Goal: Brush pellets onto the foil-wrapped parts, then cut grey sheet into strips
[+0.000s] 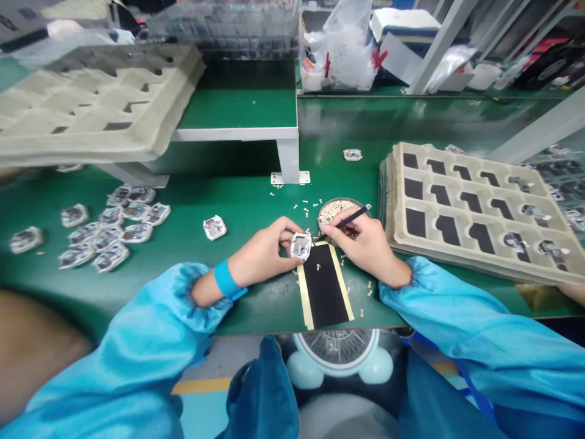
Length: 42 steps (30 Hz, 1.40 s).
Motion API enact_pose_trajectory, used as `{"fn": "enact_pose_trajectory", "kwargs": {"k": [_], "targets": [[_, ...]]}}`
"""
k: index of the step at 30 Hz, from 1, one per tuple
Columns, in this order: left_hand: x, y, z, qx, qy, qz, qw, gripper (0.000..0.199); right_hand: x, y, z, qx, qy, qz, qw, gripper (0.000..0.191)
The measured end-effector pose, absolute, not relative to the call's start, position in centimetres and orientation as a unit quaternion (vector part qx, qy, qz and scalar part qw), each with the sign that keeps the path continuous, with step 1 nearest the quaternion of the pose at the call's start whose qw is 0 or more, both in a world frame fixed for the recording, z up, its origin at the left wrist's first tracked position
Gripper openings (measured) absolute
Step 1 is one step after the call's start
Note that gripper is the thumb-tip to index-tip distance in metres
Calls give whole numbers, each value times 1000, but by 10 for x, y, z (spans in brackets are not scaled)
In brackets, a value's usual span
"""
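My left hand, with a blue band at its wrist, pinches a small white-framed housing over the top of a black mat edged with pale tape. In my right hand is a pair of black tweezers, held like a pen, its tip pointing at the housing's right side. Whether the tip grips anything is too small to tell. Just behind my right hand stands a round dish of tiny beige parts, partly covered by the fingers. Similar tiny parts lie scattered around the dish and mat.
At left lie several similar housings, with a single housing nearer my left hand. Stacked moulded trays stand at right, some pockets holding parts. Another tray sits on a raised green shelf whose white leg meets the bench.
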State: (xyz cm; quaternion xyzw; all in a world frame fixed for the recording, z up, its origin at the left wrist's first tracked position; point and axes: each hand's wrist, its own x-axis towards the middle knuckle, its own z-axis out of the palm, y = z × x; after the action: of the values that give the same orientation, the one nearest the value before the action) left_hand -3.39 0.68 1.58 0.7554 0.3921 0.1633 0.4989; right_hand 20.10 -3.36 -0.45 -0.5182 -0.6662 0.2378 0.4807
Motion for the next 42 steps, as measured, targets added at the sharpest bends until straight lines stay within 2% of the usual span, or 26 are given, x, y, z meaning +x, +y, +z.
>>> {"fn": "enact_pose_trajectory", "kwargs": {"k": [8, 10, 14, 17, 25, 42], "targets": [[-27, 6, 16, 639, 357, 234, 639, 62, 202, -41, 1, -475, -646, 201, 563, 10], [-23, 3, 14, 610, 350, 251, 664, 57, 202, -42, 4, -454, -640, 193, 589, 9], [-16, -2, 9, 572, 373, 296, 668, 31, 201, -44, 9, -395, -640, 187, 632, 11], [-14, -3, 6, 574, 394, 307, 649, 23, 200, -45, 9, -383, -654, 195, 623, 15], [-13, -4, 6, 599, 406, 304, 619, 19, 201, -45, 1, -410, -681, 193, 576, 23], [-14, -5, -1, 607, 416, 295, 610, 25, 198, -43, -2, -402, -718, 160, 545, 24]]}}
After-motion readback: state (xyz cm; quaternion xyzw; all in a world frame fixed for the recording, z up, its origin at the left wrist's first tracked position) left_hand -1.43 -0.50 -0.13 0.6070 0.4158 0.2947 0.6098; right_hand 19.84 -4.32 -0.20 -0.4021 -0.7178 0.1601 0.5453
